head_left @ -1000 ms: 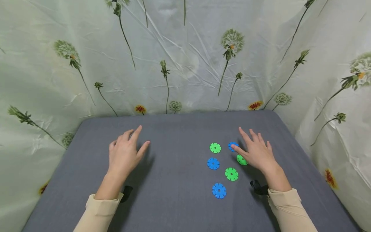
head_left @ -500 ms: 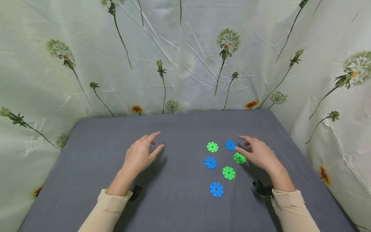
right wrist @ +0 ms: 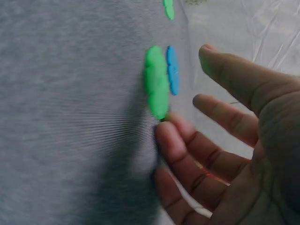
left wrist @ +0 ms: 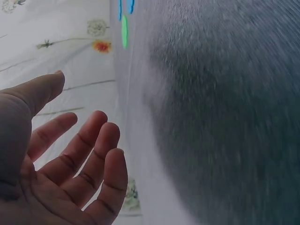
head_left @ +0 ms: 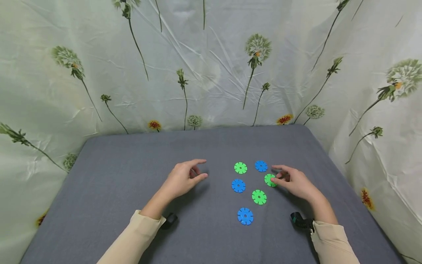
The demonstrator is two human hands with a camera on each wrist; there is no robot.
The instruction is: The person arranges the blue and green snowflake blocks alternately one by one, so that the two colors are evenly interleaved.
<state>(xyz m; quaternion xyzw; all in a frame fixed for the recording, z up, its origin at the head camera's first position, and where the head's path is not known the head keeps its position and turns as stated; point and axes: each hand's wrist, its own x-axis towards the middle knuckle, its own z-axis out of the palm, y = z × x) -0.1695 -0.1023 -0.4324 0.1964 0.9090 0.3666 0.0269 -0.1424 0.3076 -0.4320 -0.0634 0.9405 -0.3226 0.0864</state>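
Note:
Three green notched discs and three blue ones lie flat on the grey cloth-covered table. My right hand [head_left: 298, 184] hovers at the right edge of the nearest green disc [head_left: 269, 179], its thumb overlapping the disc in the head view. In the right wrist view the fingers are loosely bent, and that green disc [right wrist: 156, 82] lies just beyond them; contact cannot be told. My left hand [head_left: 180, 179] is held above the cloth, left of the blue disc [head_left: 238, 186], thumb and fingers apart with nothing between them.
Farther back lie a green disc [head_left: 240, 168] and a blue disc [head_left: 261, 166]. Closer to me are another green disc [head_left: 259, 197] and a blue disc [head_left: 245, 216]. A dandelion-patterned curtain [head_left: 211, 106] borders the grey table [head_left: 132, 154] behind and at both sides.
My left hand has moved right, toward the discs. The right hand has come down beside the green disc, its fingers bending from a spread pose. The discs keep their places.

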